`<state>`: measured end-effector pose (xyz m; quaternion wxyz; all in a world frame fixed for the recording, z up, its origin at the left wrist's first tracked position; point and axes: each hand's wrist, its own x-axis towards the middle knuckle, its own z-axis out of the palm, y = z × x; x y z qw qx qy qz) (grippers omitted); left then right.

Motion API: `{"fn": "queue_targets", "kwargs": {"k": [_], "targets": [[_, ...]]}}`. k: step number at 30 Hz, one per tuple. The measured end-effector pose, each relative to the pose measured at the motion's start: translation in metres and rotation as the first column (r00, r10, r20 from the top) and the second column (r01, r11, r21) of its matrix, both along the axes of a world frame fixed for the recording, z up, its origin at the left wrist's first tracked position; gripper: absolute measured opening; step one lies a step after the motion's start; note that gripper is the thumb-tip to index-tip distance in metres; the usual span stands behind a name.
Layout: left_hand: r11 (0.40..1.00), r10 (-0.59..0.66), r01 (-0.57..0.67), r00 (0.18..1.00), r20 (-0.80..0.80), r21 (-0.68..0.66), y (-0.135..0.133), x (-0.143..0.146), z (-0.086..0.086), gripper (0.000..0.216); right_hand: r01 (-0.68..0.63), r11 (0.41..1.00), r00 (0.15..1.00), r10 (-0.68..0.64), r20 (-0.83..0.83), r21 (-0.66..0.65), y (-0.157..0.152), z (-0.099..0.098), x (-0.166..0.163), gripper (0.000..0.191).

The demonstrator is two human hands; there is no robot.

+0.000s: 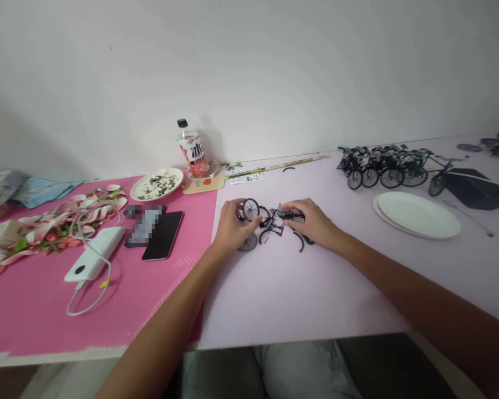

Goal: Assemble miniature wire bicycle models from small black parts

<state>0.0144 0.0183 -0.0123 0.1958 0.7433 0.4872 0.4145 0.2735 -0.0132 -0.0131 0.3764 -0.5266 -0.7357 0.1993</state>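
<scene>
My left hand (233, 228) is closed on a small black spoked wheel (250, 210), gripping its rim between thumb and fingers. My right hand (316, 223) pinches dark miniature bicycle parts (294, 215), partly covered by its fingers. Between the hands lie a thin black bicycle frame (269, 223) and other small pieces; I cannot tell which of them are joined. A second spoked wheel (248, 242) lies flat below my left hand. A curved black strip like a mudguard (300, 242) rests just under my right hand.
Several model bicycles (385, 166) stand at the back right, beside white plates (419, 215) and a black box (478, 187). Leftward are a drink bottle (194, 152), a dish (135, 190), phones (163, 235), a white power bank (95, 254) with a cable, and artificial petals (45, 227).
</scene>
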Motion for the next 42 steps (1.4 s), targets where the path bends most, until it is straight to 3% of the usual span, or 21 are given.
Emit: {"fn": "queue_targets", "kwargs": {"k": [4,10,18,26,35,42], "targets": [[1.000,-0.001,0.002,1.000,0.010,-0.031,0.000,0.001,0.000,0.055,0.033,0.999,0.999,-0.033,-0.020,0.005,0.001,-0.002,-0.001,0.037],[0.998,-0.001,0.002,1.000,0.024,-0.066,-0.002,0.003,0.003,0.057,0.055,0.998,0.997,-0.052,-0.063,0.041,-0.001,0.001,-0.004,0.030],[0.999,0.004,-0.002,0.999,0.035,-0.051,-0.001,0.003,-0.001,0.058,0.072,0.995,0.996,-0.069,-0.051,0.067,-0.003,0.006,-0.006,0.020],[1.000,-0.013,0.014,0.999,0.031,-0.027,-0.002,0.001,0.000,0.053,0.165,0.980,0.977,-0.147,-0.153,0.110,0.000,0.004,-0.004,0.018],[0.999,-0.020,0.020,1.000,0.014,-0.027,-0.005,0.003,0.002,0.054,0.136,0.986,0.986,-0.126,-0.108,0.095,0.000,0.000,-0.003,0.020],[1.000,0.004,-0.004,1.000,-0.017,0.008,-0.002,0.002,0.001,0.055,0.204,0.973,0.977,-0.195,-0.088,0.106,0.001,0.000,-0.001,0.016]]}}
